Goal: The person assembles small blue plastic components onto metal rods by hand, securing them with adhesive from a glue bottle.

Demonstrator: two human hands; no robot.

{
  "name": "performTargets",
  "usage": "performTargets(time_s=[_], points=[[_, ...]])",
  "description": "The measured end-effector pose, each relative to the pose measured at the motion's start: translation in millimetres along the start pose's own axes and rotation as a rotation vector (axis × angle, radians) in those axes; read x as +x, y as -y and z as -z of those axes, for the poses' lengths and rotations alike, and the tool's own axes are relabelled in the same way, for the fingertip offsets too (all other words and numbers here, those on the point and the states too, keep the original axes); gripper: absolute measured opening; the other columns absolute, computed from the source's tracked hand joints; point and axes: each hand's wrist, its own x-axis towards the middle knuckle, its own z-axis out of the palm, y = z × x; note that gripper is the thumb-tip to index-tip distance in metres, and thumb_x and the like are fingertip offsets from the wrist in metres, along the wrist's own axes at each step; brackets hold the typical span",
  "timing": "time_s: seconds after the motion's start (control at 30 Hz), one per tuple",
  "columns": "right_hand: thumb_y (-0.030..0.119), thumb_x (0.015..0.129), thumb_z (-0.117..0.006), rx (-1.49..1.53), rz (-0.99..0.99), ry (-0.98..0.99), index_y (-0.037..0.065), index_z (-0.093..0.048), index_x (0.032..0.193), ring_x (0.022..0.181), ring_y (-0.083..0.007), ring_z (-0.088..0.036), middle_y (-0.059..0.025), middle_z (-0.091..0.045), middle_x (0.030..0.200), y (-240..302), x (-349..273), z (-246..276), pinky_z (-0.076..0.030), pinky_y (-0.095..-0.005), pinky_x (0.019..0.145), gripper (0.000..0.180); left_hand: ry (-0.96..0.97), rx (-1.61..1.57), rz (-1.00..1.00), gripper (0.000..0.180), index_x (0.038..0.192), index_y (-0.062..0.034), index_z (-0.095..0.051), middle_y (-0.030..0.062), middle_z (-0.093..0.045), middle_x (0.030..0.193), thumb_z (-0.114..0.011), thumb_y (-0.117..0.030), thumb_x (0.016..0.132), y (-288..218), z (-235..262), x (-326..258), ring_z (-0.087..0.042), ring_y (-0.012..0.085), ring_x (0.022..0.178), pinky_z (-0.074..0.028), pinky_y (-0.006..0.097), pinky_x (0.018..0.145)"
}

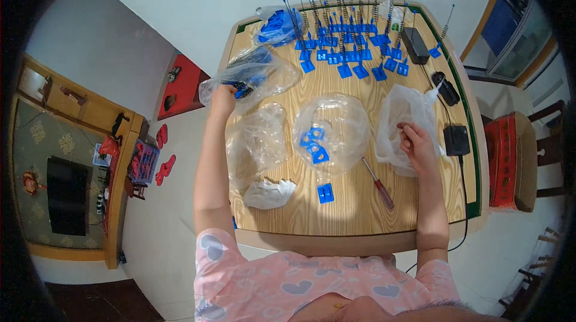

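My left hand (pixel 224 97) reaches into a clear plastic bag (pixel 282 75) at the table's left side. Dark and blue small parts (pixel 241 88) show at its fingertips, which the bag and parts hide. My right hand (pixel 418 147) is over a white plastic bag (pixel 409 106) on the right; its fingers are curled in a pinch, and what they hold, if anything, is too small to make out. Between the hands lies a clear bag (pixel 345 109) with several blue plastic pieces (pixel 315 144) on it. One blue plastic piece (pixel 325 193) sits nearer me.
Many blue bases with upright springs and blue-tipped rods (pixel 342 46) crowd the table's far side. A red-handled screwdriver (pixel 378 185), crumpled white paper (pixel 270 193), a black adapter (pixel 456 140) with its cable and a dark box (pixel 415 46) also lie on the wooden table (pixel 354 217).
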Motion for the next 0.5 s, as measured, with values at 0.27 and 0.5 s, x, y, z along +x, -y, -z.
performTargets(time_s=[0.27,0.5], points=[[0.006,0.085,-0.053,-0.192,0.007,-0.108,-0.002,-0.053,0.106,0.071,-0.0115,-0.058,-0.0110,-0.062,0.091,6,-5,-22,-0.045,-0.0194,0.061,0.023,0.260,0.353,-0.002,0.015,0.082,-0.0017,-0.062,0.0205,-0.062,0.087,-0.049,-0.004,0.074,35,-48,51,-0.060,0.0347,0.084,-0.048,0.042,0.073],[0.006,0.084,-0.054,-0.197,0.003,-0.085,-0.002,-0.052,0.104,0.076,-0.0151,-0.062,-0.0138,-0.063,0.092,6,-5,-25,-0.048,-0.0221,0.063,0.022,0.253,0.413,-0.055,0.018,0.087,-0.0023,-0.062,0.0214,-0.062,0.089,-0.051,-0.007,0.074,51,-61,57,-0.061,0.0346,0.084,-0.049,0.042,0.072]])
